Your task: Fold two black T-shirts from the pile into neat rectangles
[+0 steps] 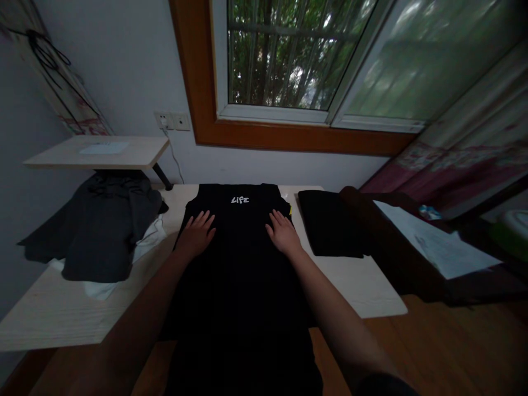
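Note:
A black garment (239,275) with white lettering "LIFE" near its far end lies flat along the middle of a light wooden table (61,313) and hangs over the near edge. My left hand (197,234) rests flat on its left side, fingers spread. My right hand (282,231) lies flat on its right side, fingers stretched out. Neither hand holds anything.
A heap of dark grey and white clothes (99,231) sits on the table's left. A folded black garment (330,223) lies to the right. A dark piece of furniture (396,258) carries a white sheet of paper (433,242). A small shelf (99,152) and window (297,55) stand behind.

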Demonstrator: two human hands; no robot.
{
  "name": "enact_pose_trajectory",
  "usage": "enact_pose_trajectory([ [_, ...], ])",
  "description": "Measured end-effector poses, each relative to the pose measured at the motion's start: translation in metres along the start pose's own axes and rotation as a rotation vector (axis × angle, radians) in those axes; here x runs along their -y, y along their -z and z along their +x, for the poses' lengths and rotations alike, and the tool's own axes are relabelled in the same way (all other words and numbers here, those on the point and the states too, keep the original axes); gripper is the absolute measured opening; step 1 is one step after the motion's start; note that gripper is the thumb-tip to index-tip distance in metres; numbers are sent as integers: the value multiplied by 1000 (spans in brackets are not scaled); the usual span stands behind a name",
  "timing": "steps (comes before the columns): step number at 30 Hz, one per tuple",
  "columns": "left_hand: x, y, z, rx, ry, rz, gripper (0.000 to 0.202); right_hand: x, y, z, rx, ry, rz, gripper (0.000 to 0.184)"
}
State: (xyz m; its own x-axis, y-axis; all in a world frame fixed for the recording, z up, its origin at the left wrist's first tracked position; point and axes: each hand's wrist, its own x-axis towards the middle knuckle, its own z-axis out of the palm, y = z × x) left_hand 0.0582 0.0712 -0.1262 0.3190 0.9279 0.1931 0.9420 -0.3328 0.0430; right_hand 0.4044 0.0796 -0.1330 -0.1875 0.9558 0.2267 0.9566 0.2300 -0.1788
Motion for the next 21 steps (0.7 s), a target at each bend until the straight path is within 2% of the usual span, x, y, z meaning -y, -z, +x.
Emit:
enact_pose_trajectory([
  [7, 7, 4, -33, 9, -14, 17, 57, -21, 11, -36, 0, -5, -28, 61],
  [21, 8, 16, -89, -10, -5, 33, 54, -32, 19, -74, 14, 5, -97, 65],
])
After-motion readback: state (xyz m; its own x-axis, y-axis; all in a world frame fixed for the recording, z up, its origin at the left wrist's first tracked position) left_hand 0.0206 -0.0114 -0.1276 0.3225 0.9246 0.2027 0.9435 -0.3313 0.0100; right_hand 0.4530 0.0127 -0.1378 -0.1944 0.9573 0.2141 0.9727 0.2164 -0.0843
